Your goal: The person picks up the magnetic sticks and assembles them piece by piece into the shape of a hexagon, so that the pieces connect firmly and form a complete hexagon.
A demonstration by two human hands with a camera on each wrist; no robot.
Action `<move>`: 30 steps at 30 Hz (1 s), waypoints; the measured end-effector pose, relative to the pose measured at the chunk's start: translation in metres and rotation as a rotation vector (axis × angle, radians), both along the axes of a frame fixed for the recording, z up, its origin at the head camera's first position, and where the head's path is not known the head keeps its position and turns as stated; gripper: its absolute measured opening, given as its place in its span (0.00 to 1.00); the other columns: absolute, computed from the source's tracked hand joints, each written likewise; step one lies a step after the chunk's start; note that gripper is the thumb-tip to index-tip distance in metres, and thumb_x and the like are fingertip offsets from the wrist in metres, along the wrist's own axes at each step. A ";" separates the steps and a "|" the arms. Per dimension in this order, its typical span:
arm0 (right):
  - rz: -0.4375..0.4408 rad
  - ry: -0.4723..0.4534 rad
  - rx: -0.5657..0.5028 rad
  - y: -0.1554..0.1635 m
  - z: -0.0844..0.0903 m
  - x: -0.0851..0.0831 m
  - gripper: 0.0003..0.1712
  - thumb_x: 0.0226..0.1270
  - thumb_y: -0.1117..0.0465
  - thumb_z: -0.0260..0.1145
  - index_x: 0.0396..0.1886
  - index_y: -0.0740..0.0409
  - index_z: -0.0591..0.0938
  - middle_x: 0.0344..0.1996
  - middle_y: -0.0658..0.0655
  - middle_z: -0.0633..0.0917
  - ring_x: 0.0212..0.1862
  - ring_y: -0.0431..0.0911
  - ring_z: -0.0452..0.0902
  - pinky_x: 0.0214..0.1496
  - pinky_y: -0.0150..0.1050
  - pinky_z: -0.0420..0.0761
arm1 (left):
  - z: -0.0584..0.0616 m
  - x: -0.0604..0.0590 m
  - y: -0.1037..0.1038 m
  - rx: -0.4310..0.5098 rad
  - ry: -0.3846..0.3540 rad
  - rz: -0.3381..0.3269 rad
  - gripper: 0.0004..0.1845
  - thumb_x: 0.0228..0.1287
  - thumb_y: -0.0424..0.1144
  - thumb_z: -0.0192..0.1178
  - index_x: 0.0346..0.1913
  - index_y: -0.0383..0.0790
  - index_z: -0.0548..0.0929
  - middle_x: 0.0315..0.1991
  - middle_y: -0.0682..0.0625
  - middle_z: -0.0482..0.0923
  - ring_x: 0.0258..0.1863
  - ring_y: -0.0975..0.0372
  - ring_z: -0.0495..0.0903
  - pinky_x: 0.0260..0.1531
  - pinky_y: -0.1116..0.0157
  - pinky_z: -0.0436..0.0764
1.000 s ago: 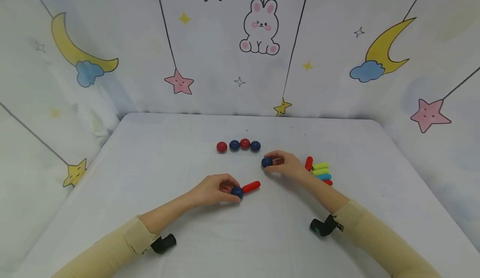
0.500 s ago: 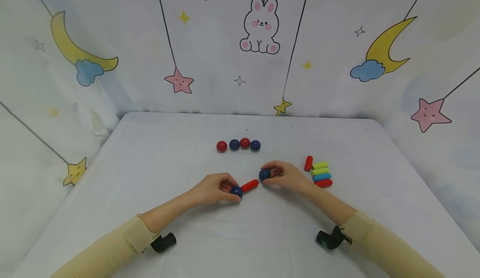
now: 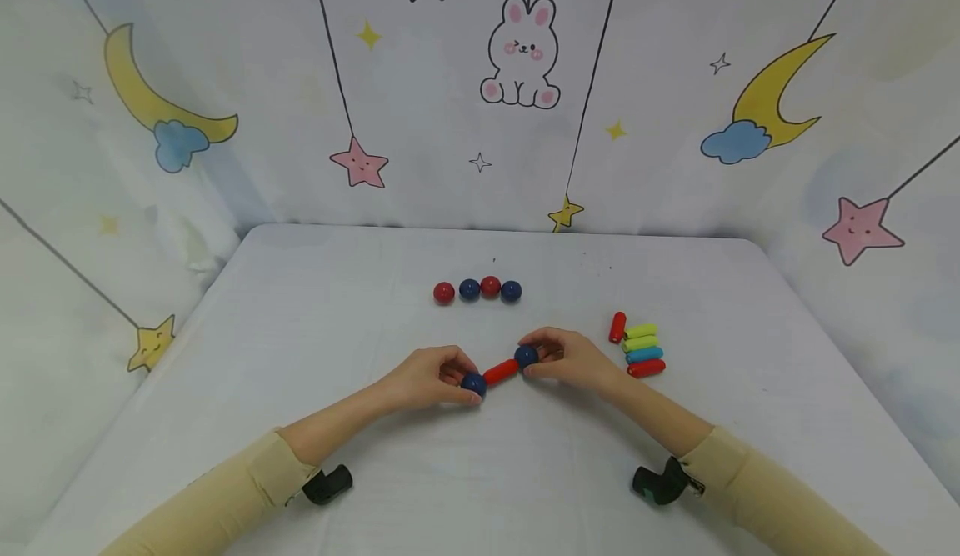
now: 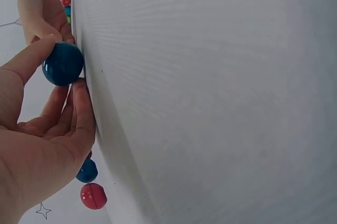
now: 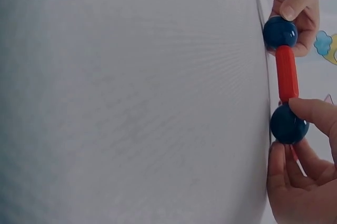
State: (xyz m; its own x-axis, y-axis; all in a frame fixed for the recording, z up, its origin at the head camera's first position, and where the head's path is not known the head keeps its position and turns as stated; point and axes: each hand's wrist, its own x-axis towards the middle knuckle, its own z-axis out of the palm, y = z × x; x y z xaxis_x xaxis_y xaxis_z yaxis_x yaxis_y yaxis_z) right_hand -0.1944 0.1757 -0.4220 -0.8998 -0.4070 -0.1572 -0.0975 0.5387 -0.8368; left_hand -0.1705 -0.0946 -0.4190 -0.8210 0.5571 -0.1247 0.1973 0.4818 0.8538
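Note:
My left hand [image 3: 427,381] pinches a dark blue ball [image 3: 473,385] between thumb and fingers, low over the white table. A short red rod [image 3: 501,372] runs from that ball up to a second dark blue ball [image 3: 527,357], which my right hand [image 3: 573,359] pinches. In the right wrist view the red rod [image 5: 287,74] bridges the two balls, its ends meeting both. The left wrist view shows the left hand's blue ball [image 4: 63,64] up close, and there the rod is hidden behind it.
Beyond the hands, a red ball [image 3: 444,293], a blue ball [image 3: 469,289], another red ball [image 3: 490,287] and another blue ball [image 3: 512,292] lie in a row. Right of the right hand lie several rods: red [image 3: 617,328], yellow-green [image 3: 641,338] and blue [image 3: 644,355].
My right hand has come nearer and slightly left with its blue ball, which now meets the free end of the red rod. The left hand has stayed nearly still.

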 end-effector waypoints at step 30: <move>-0.019 0.470 0.260 0.068 0.024 -0.010 0.17 0.56 0.64 0.68 0.47 0.57 0.79 0.47 0.58 0.79 0.49 0.55 0.72 0.49 0.49 0.74 | -0.002 -0.027 0.049 -0.121 0.104 -0.058 0.22 0.54 0.50 0.65 0.50 0.45 0.78 0.30 0.57 0.76 0.32 0.65 0.73 0.33 0.69 0.73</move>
